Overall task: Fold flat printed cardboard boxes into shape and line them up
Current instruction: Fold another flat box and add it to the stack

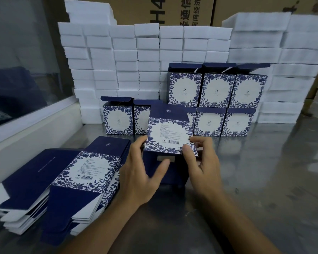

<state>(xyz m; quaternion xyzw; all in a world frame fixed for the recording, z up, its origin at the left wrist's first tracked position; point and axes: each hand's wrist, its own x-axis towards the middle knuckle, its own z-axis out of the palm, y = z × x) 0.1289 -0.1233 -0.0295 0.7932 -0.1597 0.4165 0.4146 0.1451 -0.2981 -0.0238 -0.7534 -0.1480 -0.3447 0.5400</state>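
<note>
A blue-and-white floral printed box (170,133) stands tilted in front of me, its barcode panel facing up and its dark blue bottom flaps (162,167) hanging toward me. My left hand (141,171) touches its left edge with the thumb while the straight fingers reach under the flaps. My right hand (202,158) pinches the box's lower right corner. A stack of flat boxes (62,182) lies at my left. Several folded boxes (217,99) stand in two rows behind, some stacked two high.
White foam blocks (128,57) are piled in a wall behind the folded boxes, with brown cartons (173,10) further back. A white ledge (31,129) and a glass pane border the left. The grey metal tabletop (264,171) spreads to the right.
</note>
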